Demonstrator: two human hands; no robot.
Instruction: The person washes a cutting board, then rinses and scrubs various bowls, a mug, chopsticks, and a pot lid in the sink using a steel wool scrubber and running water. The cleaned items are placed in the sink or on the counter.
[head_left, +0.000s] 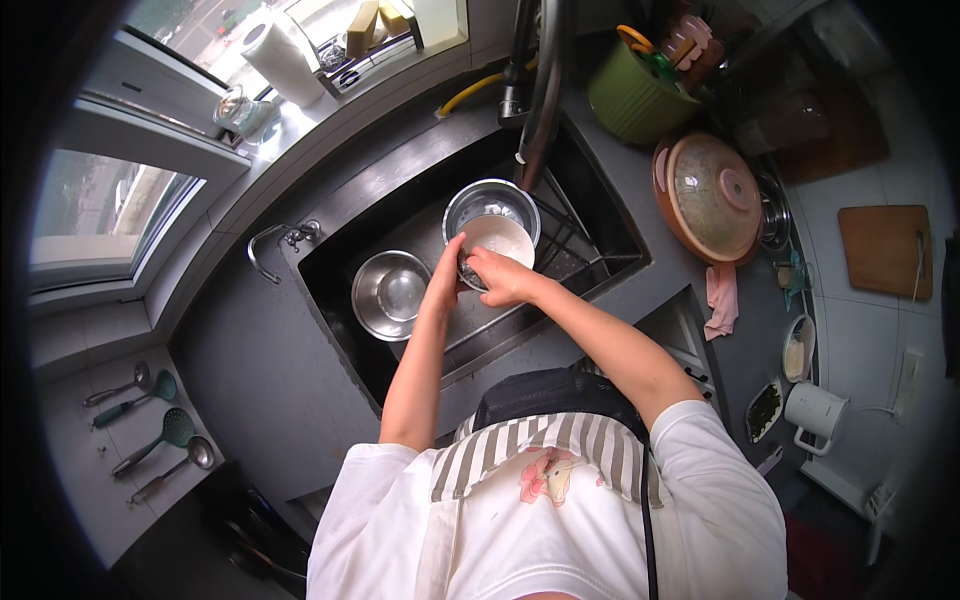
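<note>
Over the dark sink (442, 360), my left hand (448, 271) grips the near left side of a white bowl (499, 232), which is tilted. The fingers of my right hand (504, 277) reach into this bowl, pressed around a grey, glinting scourer (472, 277) that looks like steel wool and is partly hidden. Just behind the bowl, and partly covered by it, is a round metal basin (491, 193) with water glinting inside. A second metal basin (391, 295) rests in the sink to the left of my left hand.
A tall faucet (541, 112) hangs over the sink's back edge; a small curved tap (264, 251) stands at its left. Black rack bars (559, 221) cross the sink's right side. On the right counter are a green utensil holder (637, 94), a lidded pan (712, 195) and pink gloves (721, 300).
</note>
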